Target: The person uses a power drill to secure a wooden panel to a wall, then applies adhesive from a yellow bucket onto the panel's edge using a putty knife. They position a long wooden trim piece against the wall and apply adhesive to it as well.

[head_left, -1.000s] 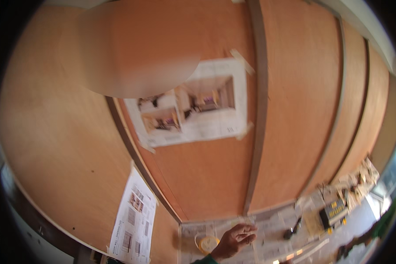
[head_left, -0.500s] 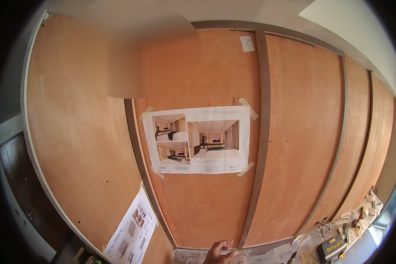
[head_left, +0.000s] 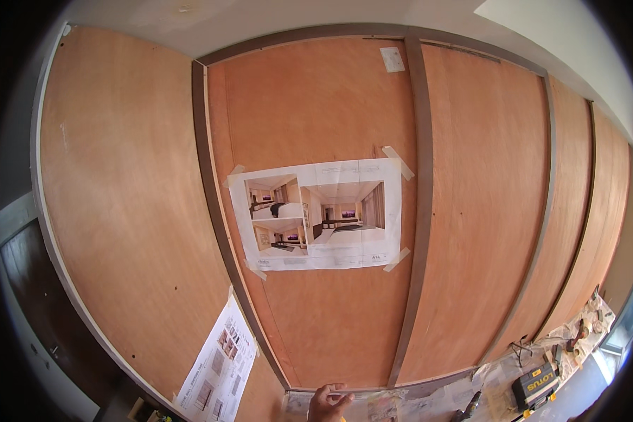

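Observation:
My left hand (head_left: 328,403) shows at the lower edge, just left of centre, in front of the covered surface at the foot of the wall. Its fingers curve to the right, with a gap between forefinger and thumb, and I see nothing held between them. The wrist is cut off by the frame. Above the hand, a printed sheet (head_left: 344,254) with room pictures is taped to an orange-brown wood panel (head_left: 323,316). A second printed sheet (head_left: 218,366) hangs lower left on the side panel. My right hand is out of view.
Grey-brown strips (head_left: 413,211) divide the wood panels. At the lower right, a black and yellow tool case (head_left: 534,385) stands on a paper-covered surface (head_left: 496,387), with a drill-like tool (head_left: 471,406) and other tools nearby. A dark door (head_left: 39,288) is at the far left.
The view has shifted slightly, so the hand sits further left in the picture and the taped sheet slightly higher. A blurred patch over the upper left panel is gone.

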Demonstrator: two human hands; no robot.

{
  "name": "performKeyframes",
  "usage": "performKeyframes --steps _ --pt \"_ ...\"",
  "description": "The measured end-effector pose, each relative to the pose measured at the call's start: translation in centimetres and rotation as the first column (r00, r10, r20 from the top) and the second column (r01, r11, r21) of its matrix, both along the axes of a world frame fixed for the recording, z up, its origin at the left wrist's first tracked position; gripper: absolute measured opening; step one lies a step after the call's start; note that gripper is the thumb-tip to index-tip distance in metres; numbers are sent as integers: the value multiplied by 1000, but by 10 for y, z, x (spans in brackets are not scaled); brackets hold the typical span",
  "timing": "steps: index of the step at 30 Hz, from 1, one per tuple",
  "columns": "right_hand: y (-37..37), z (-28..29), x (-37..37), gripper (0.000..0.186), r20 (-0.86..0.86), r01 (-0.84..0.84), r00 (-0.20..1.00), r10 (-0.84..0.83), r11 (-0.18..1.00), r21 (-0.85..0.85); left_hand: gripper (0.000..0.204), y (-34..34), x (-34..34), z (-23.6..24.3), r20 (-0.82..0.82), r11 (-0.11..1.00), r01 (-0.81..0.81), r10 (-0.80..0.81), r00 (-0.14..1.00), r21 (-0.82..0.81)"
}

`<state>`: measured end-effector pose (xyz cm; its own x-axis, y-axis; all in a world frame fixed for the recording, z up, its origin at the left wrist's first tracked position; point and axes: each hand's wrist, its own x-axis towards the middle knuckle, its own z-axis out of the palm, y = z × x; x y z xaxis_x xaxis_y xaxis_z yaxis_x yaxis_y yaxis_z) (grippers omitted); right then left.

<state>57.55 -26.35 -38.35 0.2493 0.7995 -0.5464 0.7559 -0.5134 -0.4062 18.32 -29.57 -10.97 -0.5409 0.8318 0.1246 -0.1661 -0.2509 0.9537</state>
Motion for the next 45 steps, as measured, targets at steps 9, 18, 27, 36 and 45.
performKeyframes --steps 9,18,27,36,45 --pt "-38 -60 47 28 -28 87 996 -86 995 46 40 25 -12 -2 -234 979 45 -91 968 -198" --pt "-148 -149 52 31 13 200 980 -201 979 38 36 27 5 -17 -163 918 169 -240 957 -359" --pt "-164 -135 76 32 -7 363 931 -366 926 -106 40 83 24 56 -668 1000 -22 28 743 18" --pt "-175 -143 54 33 -3 330 944 -331 939 95 24 94 47 33 -723 990 109 -136 678 -85" --pt "-257 -118 45 38 67 487 857 -511 759 -432 23 60 27 -2 -796 919 85 -378 474 -386"
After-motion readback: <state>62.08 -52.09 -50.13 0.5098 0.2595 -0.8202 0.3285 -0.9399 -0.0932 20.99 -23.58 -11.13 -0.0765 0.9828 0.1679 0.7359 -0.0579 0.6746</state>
